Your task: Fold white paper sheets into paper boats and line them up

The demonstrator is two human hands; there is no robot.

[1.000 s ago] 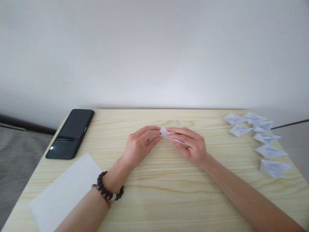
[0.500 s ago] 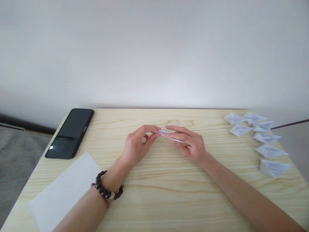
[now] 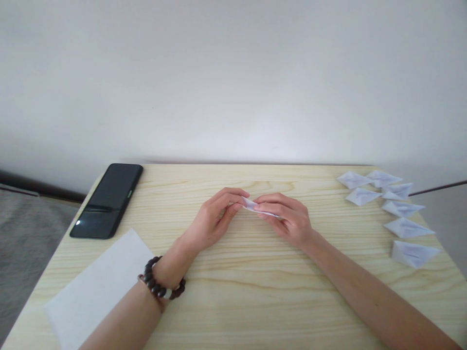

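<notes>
Between my hands, over the middle of the table, is a small piece of folded white paper (image 3: 250, 204). My left hand (image 3: 213, 218) pinches its left end between thumb and fingers. At the other end, my right hand (image 3: 288, 218) grips the paper with the fingers on top and the thumb below. Much of the paper is covered by my right fingers, so its full shape is hidden. A dark beaded bracelet (image 3: 150, 278) circles my left wrist.
Several folded paper boats (image 3: 403, 208) stand along the right side of the wooden table (image 3: 255, 301). A black phone (image 3: 107, 199) lies at the back left. Partly under my left forearm is a white sheet of paper (image 3: 102, 282). A pale wall (image 3: 233, 82) rises behind the table.
The left fingers have shifted slightly along the paper's end, and more of its surface shows. My right index finger has come down onto the paper.
</notes>
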